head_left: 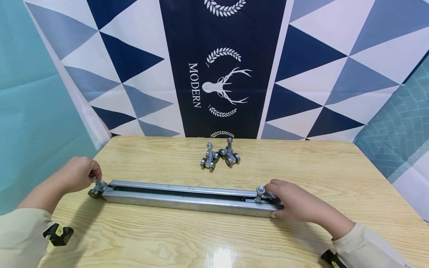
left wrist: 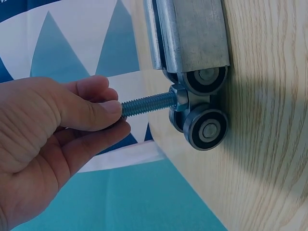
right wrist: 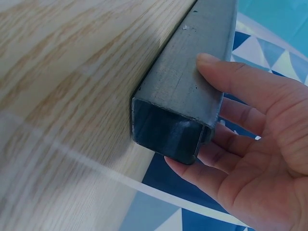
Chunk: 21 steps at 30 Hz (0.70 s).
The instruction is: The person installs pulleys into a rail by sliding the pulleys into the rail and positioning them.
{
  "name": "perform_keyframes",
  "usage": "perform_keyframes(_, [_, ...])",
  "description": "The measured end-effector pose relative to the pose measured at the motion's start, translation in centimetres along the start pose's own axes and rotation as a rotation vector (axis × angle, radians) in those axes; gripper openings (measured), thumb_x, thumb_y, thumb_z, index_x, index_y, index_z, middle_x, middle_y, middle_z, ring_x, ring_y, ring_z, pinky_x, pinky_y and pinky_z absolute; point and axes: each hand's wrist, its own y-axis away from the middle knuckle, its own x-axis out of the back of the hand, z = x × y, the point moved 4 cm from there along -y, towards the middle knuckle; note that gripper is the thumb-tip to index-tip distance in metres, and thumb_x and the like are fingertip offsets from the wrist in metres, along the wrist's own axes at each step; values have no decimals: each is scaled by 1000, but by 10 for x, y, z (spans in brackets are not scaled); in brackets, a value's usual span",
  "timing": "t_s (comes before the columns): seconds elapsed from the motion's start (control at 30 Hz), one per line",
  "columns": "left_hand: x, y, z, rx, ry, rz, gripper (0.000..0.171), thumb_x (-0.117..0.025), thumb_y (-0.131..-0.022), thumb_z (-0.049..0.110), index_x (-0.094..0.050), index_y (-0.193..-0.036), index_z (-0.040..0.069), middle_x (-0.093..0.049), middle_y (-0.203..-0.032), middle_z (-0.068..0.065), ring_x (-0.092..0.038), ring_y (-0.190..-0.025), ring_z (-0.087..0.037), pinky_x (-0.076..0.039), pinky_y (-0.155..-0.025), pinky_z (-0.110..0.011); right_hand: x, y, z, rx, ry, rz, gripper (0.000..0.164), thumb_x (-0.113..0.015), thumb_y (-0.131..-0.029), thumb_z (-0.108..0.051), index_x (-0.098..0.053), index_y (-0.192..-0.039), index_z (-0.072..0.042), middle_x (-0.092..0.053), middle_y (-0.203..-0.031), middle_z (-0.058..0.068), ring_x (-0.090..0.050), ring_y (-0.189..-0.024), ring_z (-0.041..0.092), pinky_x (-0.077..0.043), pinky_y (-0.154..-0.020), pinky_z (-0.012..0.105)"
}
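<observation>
A long metal channel rail [head_left: 187,200] lies across the table with its slot facing up. At its left end, my left hand [head_left: 78,174] pinches the threaded bolt [left wrist: 149,104] of a roller trolley [left wrist: 206,129]. In the left wrist view, one pair of wheels is at the rail's mouth and the other pair is outside. My right hand [head_left: 295,202] grips the rail's right end, thumb [right wrist: 211,72] on one side and fingers on the other. Near that hand a second trolley sits inside the rail, its bolt [head_left: 260,193] sticking up through the slot.
Two more roller trolleys, one on the left [head_left: 209,158] and one on the right [head_left: 229,153], stand bolts up behind the rail on the wooden table [head_left: 161,238]. A patterned cloth [head_left: 228,74] hangs along the table's back edge.
</observation>
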Motion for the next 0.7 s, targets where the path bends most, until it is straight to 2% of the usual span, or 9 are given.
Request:
perform_keyframes(0.27, [0, -3, 6, -18, -2, 22, 31, -65, -73, -14, -65, -65, 16, -59, -66, 11, -46, -59, -8, -40, -55, -31, 1, 0, -1, 2, 0, 8, 55, -88, -69, -16, -63, -115, -2, -58, -99, -1, -53, -82, 10, -49, -67, 35])
perform_keyframes(0.53, [-2, -5, 12, 2, 38, -33, 28, -68, -75, -13, -67, -69, 14, -60, -69, 10, -50, -62, -10, -43, -55, -31, -1, 1, 0, -9, -4, -3, 55, -88, -70, -17, -63, -116, -2, -59, -102, 1, -55, -85, 11, -50, -69, 36])
perform_keyframes(0.7, [-2, -6, 16, 2, 53, -43, 27, -69, -76, -13, -68, -71, 13, -62, -70, 9, -52, -63, -10, -44, -54, -30, -1, 1, 0, -13, -5, 0, 55, -88, -70, -17, -63, -116, -3, -58, -102, 0, -54, -84, 11, -50, -69, 36])
